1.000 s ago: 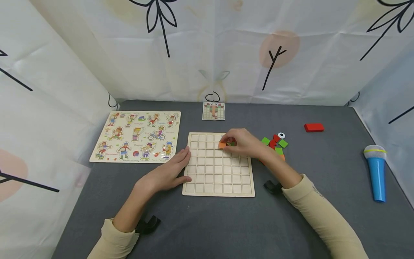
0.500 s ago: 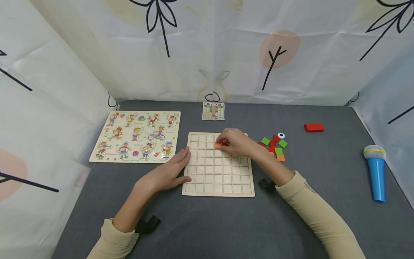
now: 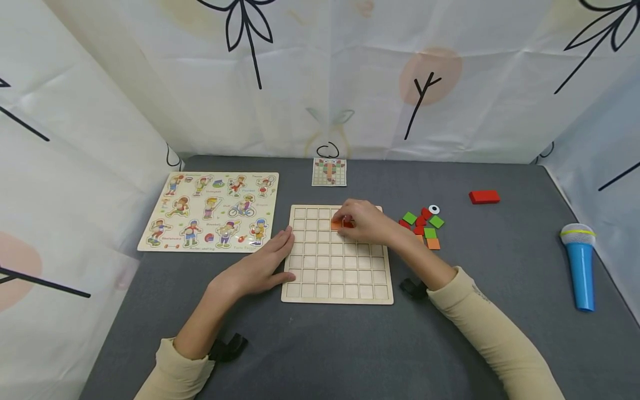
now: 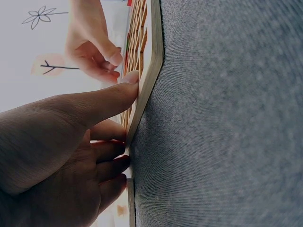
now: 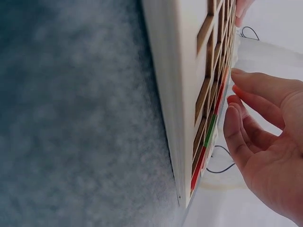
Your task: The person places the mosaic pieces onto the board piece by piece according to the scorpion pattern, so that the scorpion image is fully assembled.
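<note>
A square wooden grid board (image 3: 338,276) lies flat in the middle of the table. My left hand (image 3: 262,266) rests along its left edge, fingers extended; the left wrist view has the thumb (image 4: 116,97) on the board's rim. At an upper cell my right hand (image 3: 364,222) has thumb and fingertips bent at an orange square tile (image 3: 335,225). Beneath that hand, red pieces (image 3: 348,222) are partly hidden. In the right wrist view a green tile (image 5: 209,131) and red pieces show along the board's far rows.
Loose green, red and orange tiles with a white eye disc (image 3: 434,209) lie right of the board. A pattern card (image 3: 329,172) is behind it, a picture puzzle (image 3: 210,214) at left. A red block (image 3: 484,197) and blue toy microphone (image 3: 581,272) are at right.
My right hand has moved a little left across the board with the orange tile, which now lies flatter at the grid. The left hand stays on the board's edge.
</note>
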### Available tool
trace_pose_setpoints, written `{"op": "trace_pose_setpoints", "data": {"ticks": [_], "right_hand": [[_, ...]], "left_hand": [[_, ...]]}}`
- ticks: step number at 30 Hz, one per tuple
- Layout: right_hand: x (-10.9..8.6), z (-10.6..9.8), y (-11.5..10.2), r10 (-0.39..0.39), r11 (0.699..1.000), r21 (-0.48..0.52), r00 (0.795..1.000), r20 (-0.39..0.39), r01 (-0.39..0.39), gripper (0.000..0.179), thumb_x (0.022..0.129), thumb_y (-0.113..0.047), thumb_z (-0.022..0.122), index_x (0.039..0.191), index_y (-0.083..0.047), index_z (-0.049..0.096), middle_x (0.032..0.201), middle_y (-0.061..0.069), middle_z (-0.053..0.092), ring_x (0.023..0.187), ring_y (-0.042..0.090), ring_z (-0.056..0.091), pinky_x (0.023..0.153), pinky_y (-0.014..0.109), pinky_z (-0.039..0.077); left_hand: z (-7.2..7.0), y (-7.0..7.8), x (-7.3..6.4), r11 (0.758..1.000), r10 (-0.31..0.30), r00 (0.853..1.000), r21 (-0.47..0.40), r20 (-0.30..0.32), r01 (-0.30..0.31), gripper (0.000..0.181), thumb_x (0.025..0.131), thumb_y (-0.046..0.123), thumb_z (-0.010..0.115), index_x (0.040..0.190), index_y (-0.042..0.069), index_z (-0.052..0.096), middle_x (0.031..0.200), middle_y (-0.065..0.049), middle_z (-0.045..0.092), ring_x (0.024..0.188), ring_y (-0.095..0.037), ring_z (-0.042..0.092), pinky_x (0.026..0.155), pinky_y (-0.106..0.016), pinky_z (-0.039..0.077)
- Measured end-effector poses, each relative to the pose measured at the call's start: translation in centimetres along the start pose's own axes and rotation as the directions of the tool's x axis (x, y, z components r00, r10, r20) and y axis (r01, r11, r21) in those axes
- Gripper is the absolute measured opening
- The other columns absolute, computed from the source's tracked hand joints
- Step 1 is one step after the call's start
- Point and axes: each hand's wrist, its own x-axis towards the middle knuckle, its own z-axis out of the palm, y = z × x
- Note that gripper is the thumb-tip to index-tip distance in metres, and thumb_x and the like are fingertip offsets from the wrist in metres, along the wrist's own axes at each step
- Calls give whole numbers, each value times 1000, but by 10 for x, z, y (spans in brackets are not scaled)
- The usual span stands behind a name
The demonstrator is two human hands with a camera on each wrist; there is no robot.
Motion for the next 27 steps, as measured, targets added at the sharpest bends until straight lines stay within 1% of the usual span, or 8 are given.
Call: {"op": "trace_pose_setpoints", "data": {"ticks": [4,9,13,19,23,25,27], "right_hand": [[-7,-4,3,6,998,56,1000,-17,-5,23,96,-9,80,118,-1,81,103,12,75,84,22,63,74,29,50],[-22,-10,9,25,995,102,998,-52,-20,25,95,-10,82,119,-3,81,109,12,78,81,17,66,74,30,55],[-36,-17,17,59,992,112,995,-79,-50,26,94,-9,83,120,-3,81,109,11,79,83,15,68,76,30,58],[-62,-31,32,139,986,106,985,-101,-128,23,96,-7,81,119,-3,80,107,11,78,89,19,68,75,27,57],[-80,-43,47,185,981,86,975,-121,-175,26,97,-5,80,123,-1,79,112,14,77,96,21,69,78,24,58],[-88,-50,55,202,979,66,970,-137,-195,27,97,-4,79,123,-1,79,113,16,77,95,21,68,75,23,56],[-96,-57,63,211,977,41,964,-160,-207,27,96,-2,78,123,-1,79,112,17,77,90,21,67,70,22,53]], "left_hand": [[0,0,0,1000,-4,1000,1,1,4,86,107,27,70,169,-8,22,182,-25,11,170,-45,14,135,-61,26],[-1,2,-1,1000,-9,1000,2,4,9,87,107,27,70,170,-7,21,183,-24,10,170,-44,13,135,-60,25],[-1,2,-1,1000,-1,1000,1,-4,1,86,107,26,70,169,-9,22,182,-26,11,170,-46,15,134,-61,26],[-1,1,-2,1000,6,1000,-9,-3,-6,86,108,27,70,169,-8,21,182,-25,11,170,-45,14,135,-61,26],[-1,1,-3,999,13,1000,-35,-9,-13,87,106,27,71,169,-8,22,182,-26,10,170,-45,14,134,-62,25],[-1,1,-3,999,16,1000,-37,-10,-16,88,106,28,71,169,-8,22,182,-26,11,170,-46,14,134,-62,26],[-1,1,-2,999,9,1000,-42,-3,-9,88,107,28,71,170,-7,21,182,-25,10,171,-44,13,135,-61,24]]}}
